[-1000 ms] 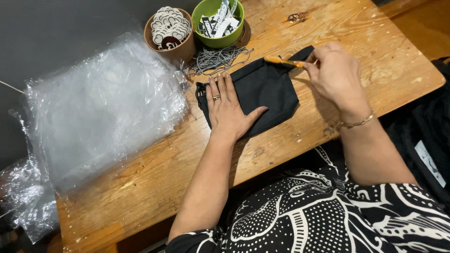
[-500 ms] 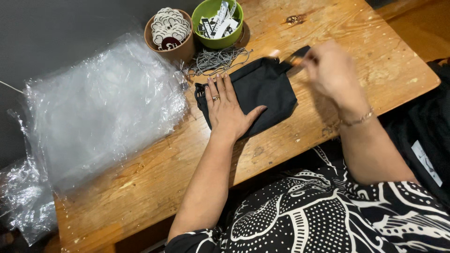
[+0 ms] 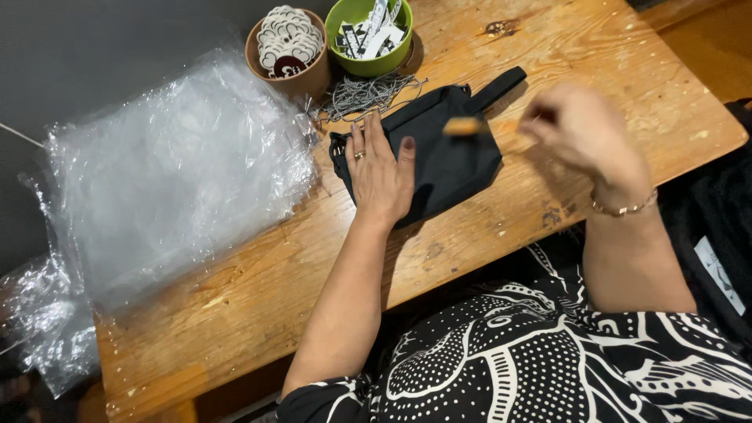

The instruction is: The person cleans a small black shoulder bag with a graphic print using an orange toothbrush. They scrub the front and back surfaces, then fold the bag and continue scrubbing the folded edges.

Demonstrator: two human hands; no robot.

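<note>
A black fabric pouch point(image 3: 450, 153) with a strap lies flat on the wooden table point(image 3: 258, 290). My left hand point(image 3: 380, 168) presses palm-down on the pouch's left part, fingers spread, a ring on one finger. My right hand point(image 3: 583, 133), blurred with motion, hovers over the table just right of the pouch and pinches a thin orange tool point(image 3: 464, 126) whose tip is above the pouch. A bracelet sits on my right wrist.
A pile of clear plastic bags point(image 3: 172, 172) covers the table's left side. At the back stand a brown cup of round tags point(image 3: 287, 48) and a green bowl of labels point(image 3: 368, 35), with a heap of ball chains point(image 3: 364, 94) in front of them.
My right hand has swung the orange tool down and to the right, from the pouch's top edge to above its middle. My left hand stays pressed on the pouch.
</note>
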